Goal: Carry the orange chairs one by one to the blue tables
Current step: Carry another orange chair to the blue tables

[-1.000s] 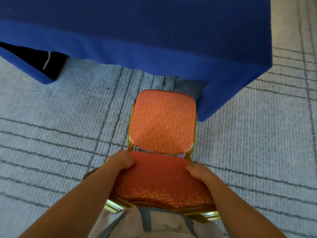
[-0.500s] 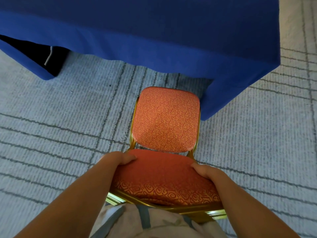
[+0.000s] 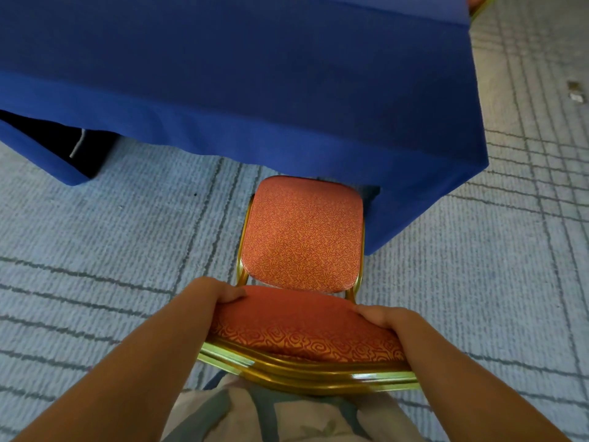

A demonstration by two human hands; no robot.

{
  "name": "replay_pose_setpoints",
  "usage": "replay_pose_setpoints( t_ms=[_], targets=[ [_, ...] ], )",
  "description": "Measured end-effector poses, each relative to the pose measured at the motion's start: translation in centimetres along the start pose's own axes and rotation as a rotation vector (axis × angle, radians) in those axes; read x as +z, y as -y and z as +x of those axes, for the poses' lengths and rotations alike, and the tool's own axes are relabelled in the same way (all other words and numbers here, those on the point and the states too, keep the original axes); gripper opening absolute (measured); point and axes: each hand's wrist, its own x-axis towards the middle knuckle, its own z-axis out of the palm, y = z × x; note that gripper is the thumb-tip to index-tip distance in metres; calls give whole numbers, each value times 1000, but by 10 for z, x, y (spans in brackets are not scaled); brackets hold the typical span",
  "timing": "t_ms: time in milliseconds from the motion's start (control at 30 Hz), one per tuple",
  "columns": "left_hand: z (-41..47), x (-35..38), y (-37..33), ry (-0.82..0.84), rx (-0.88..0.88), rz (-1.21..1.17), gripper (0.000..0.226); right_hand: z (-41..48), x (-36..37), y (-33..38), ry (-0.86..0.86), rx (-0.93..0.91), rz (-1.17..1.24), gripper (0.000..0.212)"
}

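An orange patterned chair (image 3: 302, 237) with a gold metal frame stands in front of me, its seat pointing at the blue-clothed table (image 3: 255, 74). The seat's far edge reaches the hanging blue cloth near the table's right corner. My left hand (image 3: 216, 293) grips the left end of the padded backrest top. My right hand (image 3: 382, 317) grips the right end of it. Both thumbs lie over the cushion; the other fingers are hidden behind the backrest.
Grey-blue carpet (image 3: 111, 266) with dark lines spreads on both sides of the chair. A dark opening (image 3: 63, 145) shows under the cloth at the left. Part of another orange chair (image 3: 476, 1) peeks past the table's far right corner. Small debris (image 3: 577, 92) lies on the carpet at right.
The chair has moved forward toward the table, and its seat edge now meets the blue cloth. My hands keep the same grip on the backrest.
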Motion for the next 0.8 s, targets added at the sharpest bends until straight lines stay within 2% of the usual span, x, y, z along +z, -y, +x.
replay_pose_setpoints(
  t_ms=[167,267,500,600,800],
  targets=[
    [-11,-56,-24,-64,18,22,80,5,-26,32,-24,-31,52,65],
    [-8,-86,-40,-59,40,6,78,5,-49,54,-53,-65,100,61],
    [14,-162,-89,-174,93,-3,80,26,-117,103,-181,-144,147,59],
    [18,-202,-120,-205,105,28,81,32,-161,132,-214,-177,145,51],
    [36,-258,-171,-235,139,57,77,45,-232,167,-287,-162,52,56]
  ],
)
